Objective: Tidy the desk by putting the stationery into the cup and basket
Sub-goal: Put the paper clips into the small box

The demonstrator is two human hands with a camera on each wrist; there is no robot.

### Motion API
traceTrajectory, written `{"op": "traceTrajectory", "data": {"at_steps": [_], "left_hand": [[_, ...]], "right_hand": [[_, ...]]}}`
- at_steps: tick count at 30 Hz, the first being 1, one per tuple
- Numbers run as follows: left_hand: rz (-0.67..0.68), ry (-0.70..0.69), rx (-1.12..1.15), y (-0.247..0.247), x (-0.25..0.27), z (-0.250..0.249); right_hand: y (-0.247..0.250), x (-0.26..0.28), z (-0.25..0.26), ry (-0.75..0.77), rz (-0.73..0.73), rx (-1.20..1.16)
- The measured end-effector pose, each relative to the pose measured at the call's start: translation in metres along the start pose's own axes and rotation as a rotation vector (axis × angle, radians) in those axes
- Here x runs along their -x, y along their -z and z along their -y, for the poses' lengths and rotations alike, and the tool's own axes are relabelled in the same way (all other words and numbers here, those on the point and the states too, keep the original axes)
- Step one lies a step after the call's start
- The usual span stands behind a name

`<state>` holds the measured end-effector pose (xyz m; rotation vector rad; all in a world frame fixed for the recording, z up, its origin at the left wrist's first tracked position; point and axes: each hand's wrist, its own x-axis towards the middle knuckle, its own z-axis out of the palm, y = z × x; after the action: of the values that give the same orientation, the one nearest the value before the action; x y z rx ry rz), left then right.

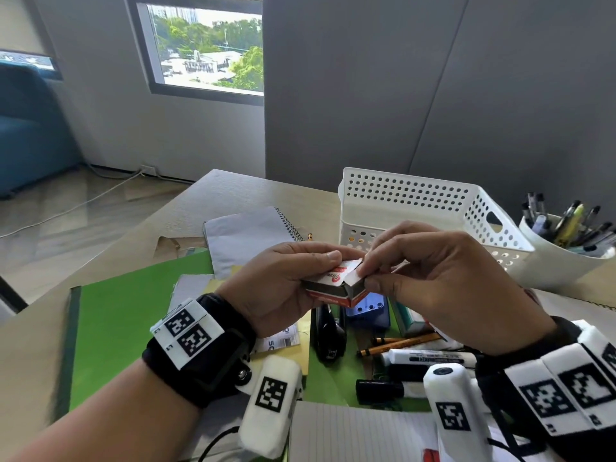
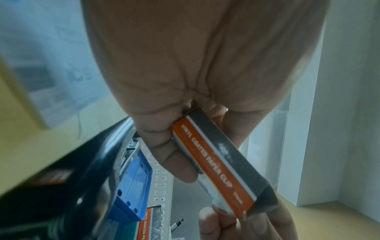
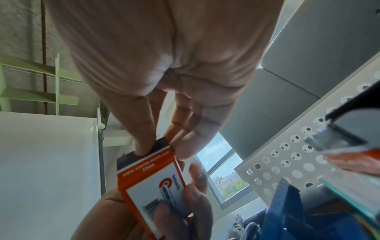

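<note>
Nearest on the table (image 1: 40,345), markers (image 1: 430,358), pencils (image 1: 400,343), a stapler (image 1: 328,331) and a second box (image 2: 151,225) lie loose, so most tidying seems left. Above them the left hand (image 1: 283,288) grips a small box (image 1: 336,285) reading "VINYL COATED PAPER CLIP", while the right hand (image 1: 443,281) pinches its open end flap. Beyond, the white basket (image 1: 406,195) looks nearly empty; the cup (image 1: 560,265) already holds pens.

Light wooden desk (image 1: 213,198), white perforated basket (image 1: 400,201), pen cup (image 1: 560,261), green folder (image 1: 123,325)
</note>
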<state>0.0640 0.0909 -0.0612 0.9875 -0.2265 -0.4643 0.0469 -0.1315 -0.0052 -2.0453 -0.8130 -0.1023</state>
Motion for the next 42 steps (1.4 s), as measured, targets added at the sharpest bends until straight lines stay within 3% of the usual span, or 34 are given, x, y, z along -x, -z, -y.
{"op": "traceTrajectory", "data": {"at_steps": [15,25,31,38,42], "left_hand": [[-0.009,0.044,-0.085,0.0024,-0.0017,0.0054],[0.046,0.095,-0.092,0.0007,0.0003,0.0047],[0.020,0.079,-0.075,0.0007,-0.0010,0.0047],[0.092,0.104,-0.112,-0.0040,0.0020,0.0034],[0.092,0.109,-0.173,-0.0056,0.0016,0.0054]], "right_hand": [[0.0016,0.0020,0.0054,-0.061,0.084,0.001],[0.0027,0.0051,0.0070,-0.013,0.165,0.038],[0.0014,0.0048,0.0069,-0.007,0.082,0.136],[0.0005,0.0014,0.0035,-0.091,0.092,-0.065],[-0.0020,0.0018,0.0012,-0.108,0.125,-0.052]]}}
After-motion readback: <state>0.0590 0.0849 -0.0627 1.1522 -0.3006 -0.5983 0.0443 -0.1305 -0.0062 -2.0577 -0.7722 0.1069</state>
